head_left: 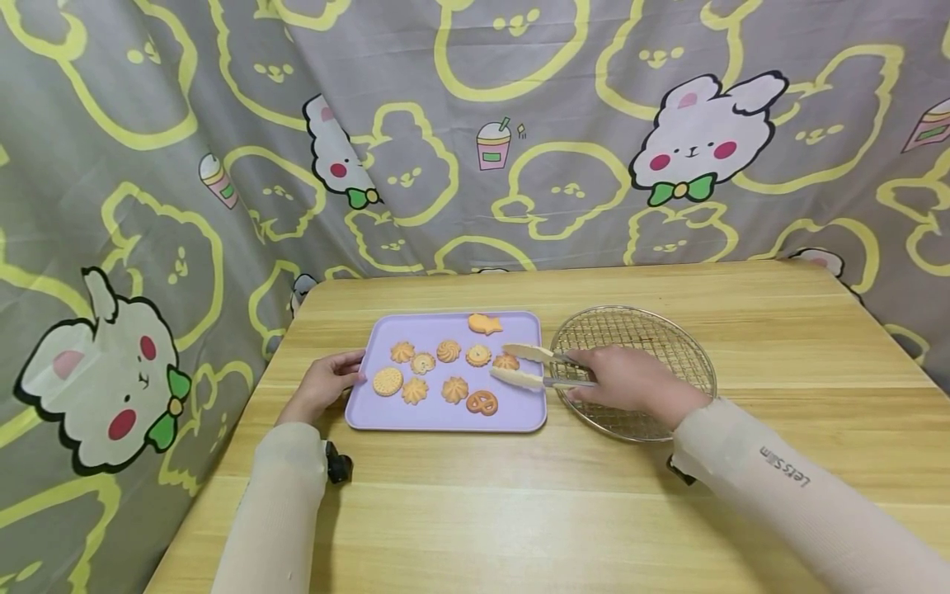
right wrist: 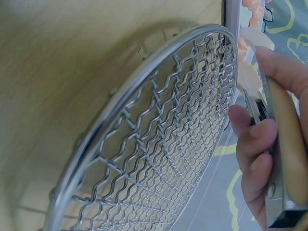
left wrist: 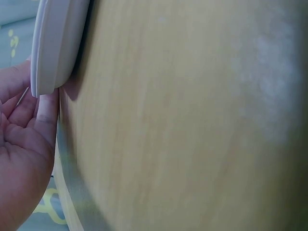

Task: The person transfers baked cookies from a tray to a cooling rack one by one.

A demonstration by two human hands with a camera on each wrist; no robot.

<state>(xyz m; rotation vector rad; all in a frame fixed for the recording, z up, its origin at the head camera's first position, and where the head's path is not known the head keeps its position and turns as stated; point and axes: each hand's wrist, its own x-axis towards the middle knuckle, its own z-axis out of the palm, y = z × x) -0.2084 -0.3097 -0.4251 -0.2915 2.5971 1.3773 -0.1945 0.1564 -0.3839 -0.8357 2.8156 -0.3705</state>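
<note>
Across the tray [head_left: 445,419] lie the cookies [head_left: 448,351], apparently none yet lifted, the left hand [head_left: 325,384] pinching the tray's left edge, the right hand [head_left: 625,378] gripping tongs [head_left: 523,379] around one cookie [head_left: 506,362] near its right.

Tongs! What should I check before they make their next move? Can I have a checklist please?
1. Right grip holding the tongs: ok.
2. Tongs spread on both sides of one cookie: ok.
3. Tongs touching that cookie: cannot tell.
4. Left grip at the left edge of the purple tray: ok.
5. Wire rack to the right of the tray: ok.
</note>
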